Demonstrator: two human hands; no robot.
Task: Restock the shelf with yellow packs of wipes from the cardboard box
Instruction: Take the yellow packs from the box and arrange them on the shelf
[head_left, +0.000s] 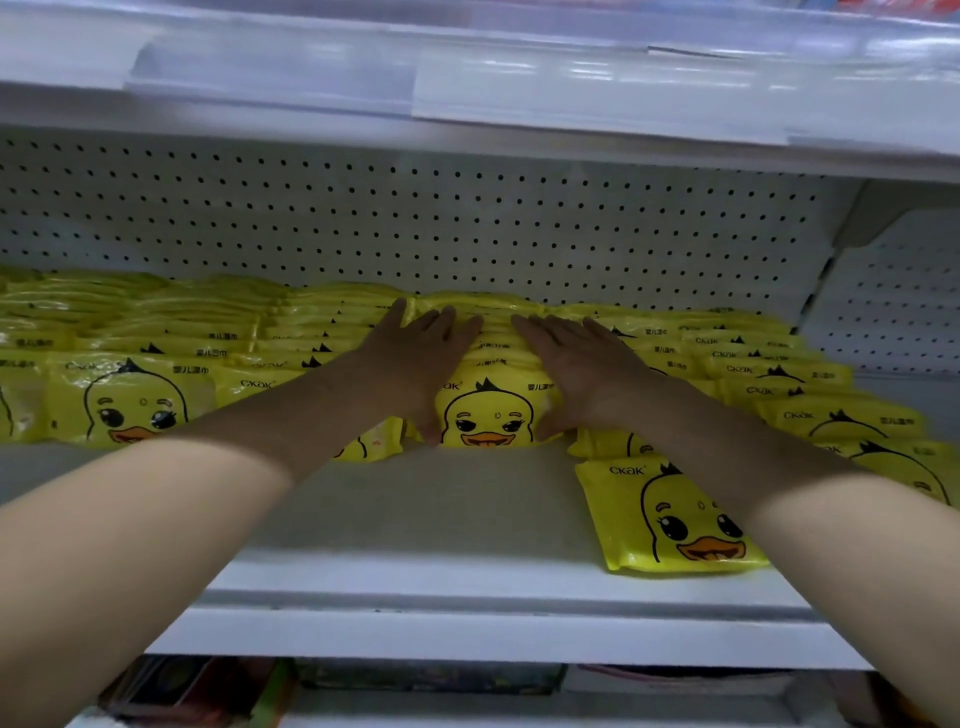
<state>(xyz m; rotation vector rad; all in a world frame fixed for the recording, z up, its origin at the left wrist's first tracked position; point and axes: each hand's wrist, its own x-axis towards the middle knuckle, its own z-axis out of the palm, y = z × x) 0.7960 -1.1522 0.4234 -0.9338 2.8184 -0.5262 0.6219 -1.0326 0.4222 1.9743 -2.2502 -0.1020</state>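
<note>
Yellow packs of wipes with a duck face fill the white shelf (415, 514) in overlapping rows. My left hand (415, 358) and my right hand (576, 369) lie flat on either side of a middle stack of packs (491, 415), fingers stretched toward the back and thumbs at the front pack's edges. One single pack (670, 514) lies flat near the shelf's front edge at the right, apart from the rows. The cardboard box is not in view.
A white pegboard back wall (415, 223) rises behind the packs. Another shelf (467, 93) hangs close above. Rows of packs stretch to the left (130, 395) and right (810, 395). Dark goods show below the front rail (415, 675).
</note>
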